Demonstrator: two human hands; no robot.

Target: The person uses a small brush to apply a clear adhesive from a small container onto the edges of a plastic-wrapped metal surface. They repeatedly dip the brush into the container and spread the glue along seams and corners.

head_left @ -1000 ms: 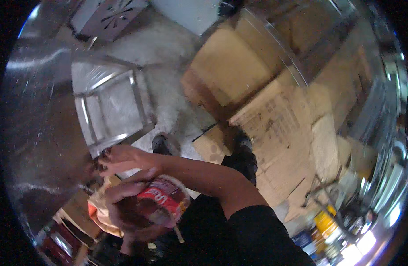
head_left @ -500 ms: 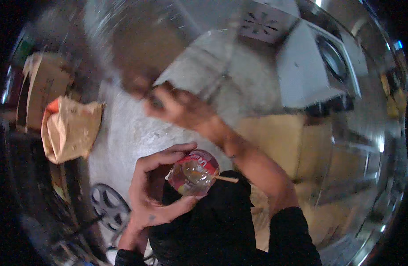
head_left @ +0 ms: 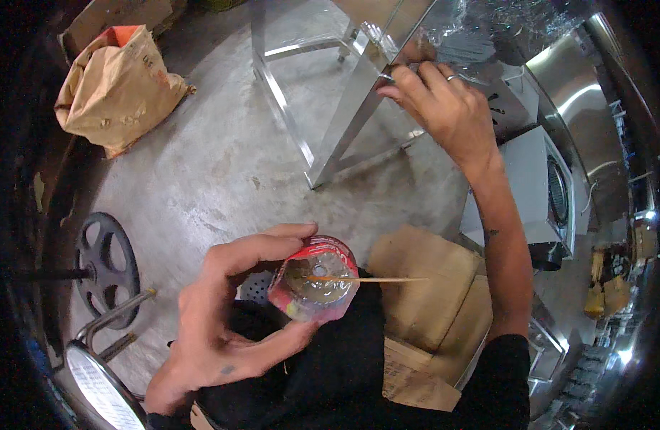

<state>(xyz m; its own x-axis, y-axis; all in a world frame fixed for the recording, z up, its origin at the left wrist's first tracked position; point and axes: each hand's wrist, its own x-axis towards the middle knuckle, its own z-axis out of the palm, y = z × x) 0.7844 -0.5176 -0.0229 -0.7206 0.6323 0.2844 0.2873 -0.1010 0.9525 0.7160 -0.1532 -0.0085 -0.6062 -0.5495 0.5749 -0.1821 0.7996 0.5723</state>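
My left hand (head_left: 222, 308) is wrapped round a clear plastic cup (head_left: 337, 304) with a red-and-pink label. Clear, shiny contents show inside the cup. A thin wooden stick (head_left: 394, 279) leans out over its right side. At the far right, the fingers of my right hand (head_left: 444, 107) are bent and pinched together at the corner of a shiny metal table (head_left: 344, 129). Whatever lies between those fingers, if anything, is too small to make out. Crumpled clear plastic film (head_left: 459, 46) lies just beyond them on the tabletop.
A brown paper sack (head_left: 122, 89) stands on the floor at far left. Nearer on the left are a black handwheel (head_left: 107, 269) and a round sign-like disc (head_left: 104, 387). Flattened cardboard (head_left: 423, 287) lies right of my lap. A white front-loading machine (head_left: 534, 186) stands at right.
My right hand has swung from the middle out to the far right, reaching the table corner. The cup stays in my left hand; its stick now sticks out farther. The whole view has turned.
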